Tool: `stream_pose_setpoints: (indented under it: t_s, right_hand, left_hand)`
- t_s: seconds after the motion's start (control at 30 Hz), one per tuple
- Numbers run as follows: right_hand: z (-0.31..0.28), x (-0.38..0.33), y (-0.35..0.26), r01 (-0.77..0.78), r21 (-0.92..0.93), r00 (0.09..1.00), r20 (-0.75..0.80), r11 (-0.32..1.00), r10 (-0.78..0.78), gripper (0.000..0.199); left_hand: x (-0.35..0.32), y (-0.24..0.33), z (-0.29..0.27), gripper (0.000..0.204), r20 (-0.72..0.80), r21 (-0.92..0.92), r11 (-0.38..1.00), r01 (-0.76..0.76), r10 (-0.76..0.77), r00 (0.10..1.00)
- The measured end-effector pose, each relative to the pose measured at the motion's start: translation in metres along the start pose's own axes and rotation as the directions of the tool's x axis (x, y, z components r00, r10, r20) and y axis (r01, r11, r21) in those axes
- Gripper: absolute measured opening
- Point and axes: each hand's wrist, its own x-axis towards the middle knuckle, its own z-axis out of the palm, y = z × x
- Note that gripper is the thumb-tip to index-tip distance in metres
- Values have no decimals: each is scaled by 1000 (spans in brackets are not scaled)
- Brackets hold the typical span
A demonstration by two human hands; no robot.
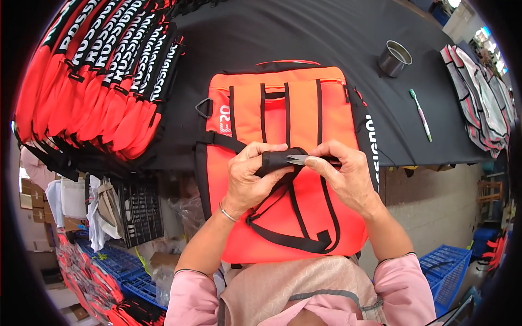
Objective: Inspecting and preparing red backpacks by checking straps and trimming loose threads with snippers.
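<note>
A large orange-red bag [247, 234] with black trim and straps lies in front of me, its near end over the table edge against my apron. My left hand [247, 176] is closed on a black padded strap piece [274, 161], pinching it between thumb and fingers above the bag. Small metal thread snips [297, 160] are in my right hand [350, 171], the thumb pressed along them. Their pointed blades lie at the right end of the black piece. A black webbing strap [285, 243] loops down across the bag's front from there.
On the black-covered table [228, 38], a stack of red and black bags [103, 81] stands at far left. A metal cup [395, 58], a toothbrush [421, 115] and grey pieces [481, 98] lie to the right. Blue crates [446, 271] stand below.
</note>
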Motion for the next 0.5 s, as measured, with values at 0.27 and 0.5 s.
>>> stream_pose_setpoints:
  t_s: [0.27, 0.5]
  right_hand:
    - [1, 2, 5, 24, -31, 999, 24, 999, -23, 17]
    - [1, -5, 4, -50, 40, 998, 34, 998, 49, 15]
  left_hand:
    - [-2, -4, -1, 26, 11, -4, 1000, -18, 18, 1000]
    - [-21, 5, -1, 27, 13, 11, 998, 60, -61, 998]
